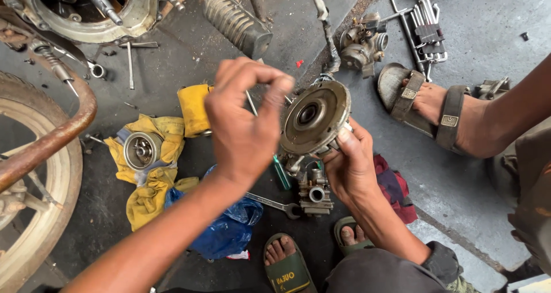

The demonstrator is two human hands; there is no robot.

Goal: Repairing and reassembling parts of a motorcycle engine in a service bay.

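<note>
The round metal disc [314, 118], a grimy part with a dark hub at its middle, sits just right of centre, tilted with its face toward the camera. The right hand [351, 165] grips it from about 5 o'clock, fingers curled around its lower rim and back. The left hand [245, 123] hovers at the disc's 9 o'clock, fingertips bunched together near the rim as if pinching something small; what it pinches, if anything, cannot be told.

Directly below the disc, at 6 o'clock, a carburetor [314, 191] lies on the floor [470, 172], with a green-handled screwdriver [280, 172] just beside it and a wrench [274, 203] at about 7 o'clock. A blue plastic bag [229, 227] lies under the left forearm. Farther out at 9 o'clock a yellow rag [150, 178] carries a round metal cup [142, 150]. At 1 o'clock a second carburetor [363, 42] rests on the floor, and past it a set of hex keys [427, 32]. At 3 o'clock another person's sandalled foot [431, 105] stands on the floor. A red cloth [395, 188] lies behind the right wrist. At the far left are a wheel [34, 212] and an engine case [86, 12] at 11 o'clock.
</note>
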